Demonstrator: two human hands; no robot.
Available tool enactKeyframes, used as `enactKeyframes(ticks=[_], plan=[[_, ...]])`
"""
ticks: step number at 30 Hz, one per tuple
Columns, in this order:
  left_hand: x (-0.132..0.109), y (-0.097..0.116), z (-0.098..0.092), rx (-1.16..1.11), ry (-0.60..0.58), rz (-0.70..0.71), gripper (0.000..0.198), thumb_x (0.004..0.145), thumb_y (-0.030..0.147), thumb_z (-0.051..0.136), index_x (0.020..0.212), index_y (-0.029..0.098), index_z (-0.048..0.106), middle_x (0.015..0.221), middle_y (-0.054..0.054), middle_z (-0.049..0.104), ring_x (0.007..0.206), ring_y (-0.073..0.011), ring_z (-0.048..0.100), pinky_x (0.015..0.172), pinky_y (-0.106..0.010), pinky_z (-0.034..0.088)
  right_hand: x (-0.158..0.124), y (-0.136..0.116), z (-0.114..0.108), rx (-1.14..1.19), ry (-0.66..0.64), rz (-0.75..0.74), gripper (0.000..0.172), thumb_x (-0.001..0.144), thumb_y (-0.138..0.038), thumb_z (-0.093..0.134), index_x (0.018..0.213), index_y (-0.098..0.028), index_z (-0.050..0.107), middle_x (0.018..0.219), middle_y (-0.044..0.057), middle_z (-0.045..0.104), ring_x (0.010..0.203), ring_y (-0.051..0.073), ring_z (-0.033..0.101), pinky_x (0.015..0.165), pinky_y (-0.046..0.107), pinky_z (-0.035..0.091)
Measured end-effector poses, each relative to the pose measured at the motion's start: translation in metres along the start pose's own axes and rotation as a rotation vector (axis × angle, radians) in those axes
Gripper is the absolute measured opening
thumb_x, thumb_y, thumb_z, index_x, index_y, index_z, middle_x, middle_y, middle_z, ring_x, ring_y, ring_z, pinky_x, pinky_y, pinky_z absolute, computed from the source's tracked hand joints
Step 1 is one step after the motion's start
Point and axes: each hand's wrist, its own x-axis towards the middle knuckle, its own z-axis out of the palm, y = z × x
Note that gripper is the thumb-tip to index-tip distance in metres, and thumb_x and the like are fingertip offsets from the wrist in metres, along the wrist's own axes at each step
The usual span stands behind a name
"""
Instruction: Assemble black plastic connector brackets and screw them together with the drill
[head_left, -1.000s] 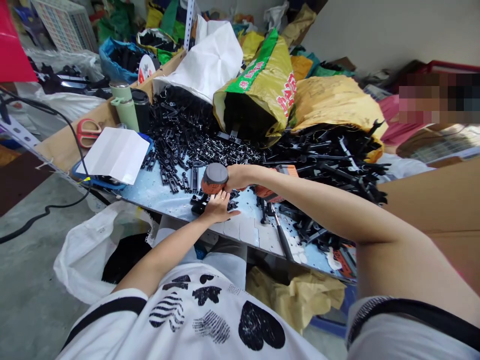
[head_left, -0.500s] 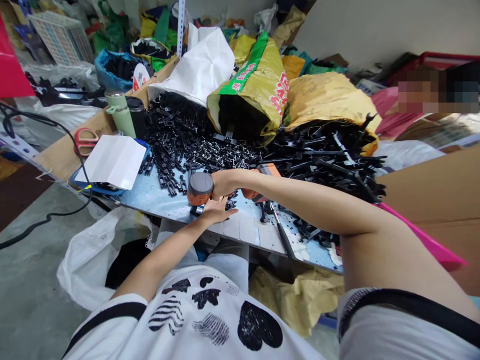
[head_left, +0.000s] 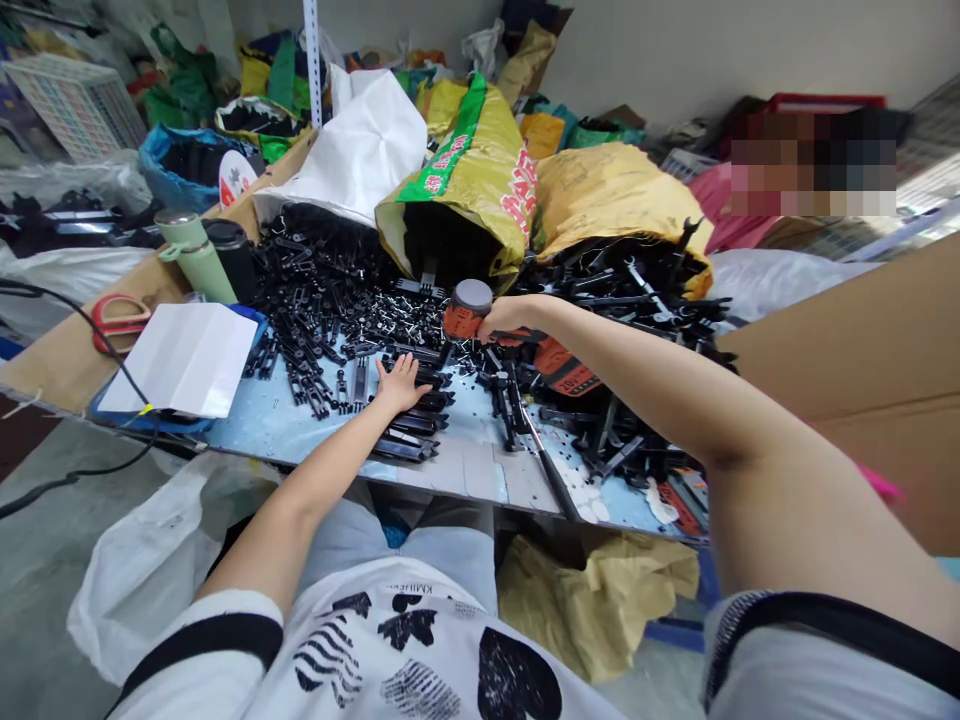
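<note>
My right hand (head_left: 511,318) is wrapped round the grip of an orange and grey cordless drill (head_left: 466,310), held above the table over the heap of small parts. The drill's tip is hidden. With fingers spread, my left hand (head_left: 402,384) lies on a row of long black plastic parts (head_left: 411,432) set side by side near the table's front edge. Small black pieces and silver screws (head_left: 405,318) are heaped just beyond. To the right of the row lies a tool with a black handle (head_left: 556,480) and a metal shaft.
Sacks spill black parts along the back, among them a green and yellow sack (head_left: 465,190). At left are a white paper sheet (head_left: 184,358), red scissors (head_left: 120,322) and a green bottle (head_left: 199,258). A cardboard box (head_left: 847,400) stands at right. Another person (head_left: 735,210) is beyond.
My right hand has lifted the drill away from the row of parts, toward the back right. My left hand has flattened out on the row. The view has shifted to the right.
</note>
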Motion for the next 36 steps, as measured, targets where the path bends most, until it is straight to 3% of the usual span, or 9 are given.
enactKeyframes(ticks=[4, 8, 14, 22, 25, 29, 32, 36], plan=[[0.007, -0.004, 0.01, 0.018, -0.01, -0.021, 0.067, 0.091, 0.057, 0.021, 0.146, 0.019, 0.023, 0.153, -0.009, 0.017, 0.142, -0.0282, 0.011, 0.106, -0.066, -0.006, 0.029, 0.015, -0.003, 0.087, -0.139, -0.015, 0.017, 0.071, -0.024, 0.063, 0.059, -0.014, 0.055, 0.056, 0.002, 0.055, 0.055, 0.015, 0.054, 0.057, 0.027, 0.046], [0.006, -0.003, 0.015, 0.038, 0.017, -0.008, 0.066, 0.092, 0.055, 0.019, 0.146, 0.018, 0.022, 0.154, -0.009, 0.016, 0.142, -0.0279, 0.009, 0.106, -0.065, -0.006, 0.043, 0.02, -0.003, 0.116, -0.171, -0.045, 0.015, 0.07, -0.022, 0.06, 0.058, -0.015, 0.055, 0.055, 0.003, 0.055, 0.054, 0.016, 0.054, 0.057, 0.029, 0.045], [0.004, -0.001, 0.01, 0.04, -0.015, -0.019, 0.065, 0.092, 0.054, 0.021, 0.147, 0.018, 0.021, 0.154, -0.009, 0.015, 0.142, -0.0277, 0.008, 0.107, -0.065, -0.004, 0.016, 0.007, -0.002, -0.045, -0.076, -0.091, 0.013, 0.062, -0.025, 0.068, 0.062, -0.014, 0.062, 0.06, 0.006, 0.06, 0.061, 0.021, 0.059, 0.056, 0.031, 0.045], [0.005, 0.001, 0.002, 0.043, -0.026, -0.026, 0.064, 0.091, 0.051, 0.027, 0.146, 0.017, 0.023, 0.154, -0.011, 0.016, 0.142, -0.0271, 0.01, 0.108, -0.064, -0.003, 0.002, 0.003, 0.023, 0.017, -0.159, -0.106, 0.012, 0.063, -0.026, 0.068, 0.064, -0.017, 0.062, 0.064, 0.005, 0.061, 0.061, 0.02, 0.059, 0.055, 0.029, 0.045], [-0.011, 0.005, -0.003, 0.041, -0.019, 0.02, 0.066, 0.091, 0.053, 0.029, 0.143, 0.012, 0.028, 0.151, -0.014, 0.023, 0.142, -0.028, 0.014, 0.112, -0.057, 0.0, -0.007, 0.0, 0.029, 0.012, -0.114, -0.123, 0.01, 0.063, -0.024, 0.068, 0.067, -0.017, 0.063, 0.066, 0.005, 0.062, 0.065, 0.021, 0.06, 0.057, 0.03, 0.045], [-0.05, 0.016, 0.005, -0.023, -0.07, 0.17, 0.074, 0.09, 0.06, 0.026, 0.14, 0.006, 0.035, 0.148, -0.018, 0.03, 0.139, -0.0283, 0.022, 0.114, -0.043, 0.015, -0.029, -0.001, 0.03, -0.104, -0.11, -0.156, 0.008, 0.063, -0.023, 0.067, 0.065, -0.016, 0.063, 0.059, 0.006, 0.059, 0.066, 0.023, 0.06, 0.057, 0.031, 0.044], [-0.071, 0.021, 0.015, -0.027, -0.043, 0.194, 0.078, 0.089, 0.063, 0.025, 0.14, 0.006, 0.033, 0.151, -0.018, 0.023, 0.141, -0.0286, 0.015, 0.114, -0.042, 0.014, -0.042, -0.001, 0.034, -0.096, -0.159, -0.161, 0.009, 0.063, -0.024, 0.066, 0.062, -0.016, 0.062, 0.057, 0.006, 0.058, 0.063, 0.023, 0.059, 0.055, 0.03, 0.043], [-0.08, 0.018, 0.017, -0.041, -0.029, 0.194, 0.08, 0.088, 0.065, 0.024, 0.142, 0.006, 0.03, 0.151, -0.017, 0.021, 0.142, -0.0282, 0.013, 0.115, -0.042, 0.013, -0.047, -0.004, 0.045, -0.053, -0.178, -0.118, 0.011, 0.062, -0.023, 0.069, 0.065, -0.016, 0.061, 0.057, 0.004, 0.058, 0.059, 0.02, 0.058, 0.053, 0.028, 0.041]])
